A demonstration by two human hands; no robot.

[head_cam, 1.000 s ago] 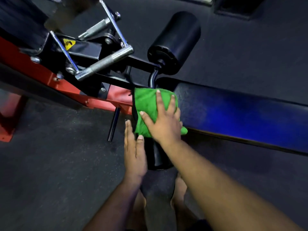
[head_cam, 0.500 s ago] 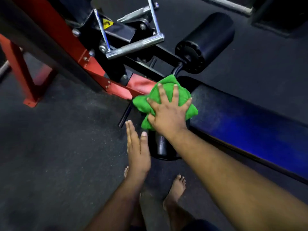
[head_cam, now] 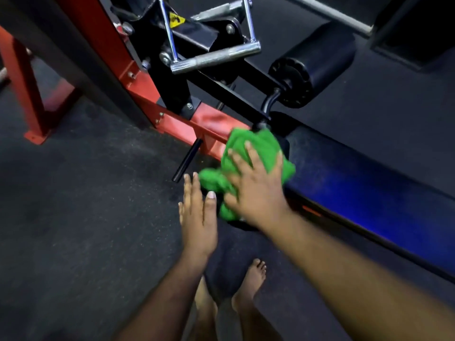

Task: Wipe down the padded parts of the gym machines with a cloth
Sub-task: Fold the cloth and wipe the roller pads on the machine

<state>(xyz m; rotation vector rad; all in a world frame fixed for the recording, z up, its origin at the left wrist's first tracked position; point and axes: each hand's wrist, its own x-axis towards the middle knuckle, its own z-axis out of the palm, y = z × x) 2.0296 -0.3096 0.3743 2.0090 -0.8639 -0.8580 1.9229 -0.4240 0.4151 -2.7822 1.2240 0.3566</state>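
Note:
A green cloth (head_cam: 266, 146) is bunched over the near black roller pad (head_cam: 242, 225), which is almost wholly hidden under it. My right hand (head_cam: 256, 188) lies on the cloth with spread fingers and presses it onto the pad. My left hand (head_cam: 198, 215) is flat with straight fingers just left of the pad, beside the cloth, holding nothing. A second black roller pad (head_cam: 317, 62) sticks out at the far side. The long padded bench (head_cam: 369, 183) runs to the right, lit blue.
The red machine frame (head_cam: 145, 94) with a black bracket and a chrome handle (head_cam: 216, 59) stands at the upper left. A short black peg (head_cam: 188, 159) points down by the frame. My bare feet (head_cam: 251, 281) stand on dark rubber flooring (head_cam: 73, 217).
My right hand has slid the cloth toward me along the near roller pad, and the cloth is more crumpled. My left hand stays flat beside the pad. The view has shifted.

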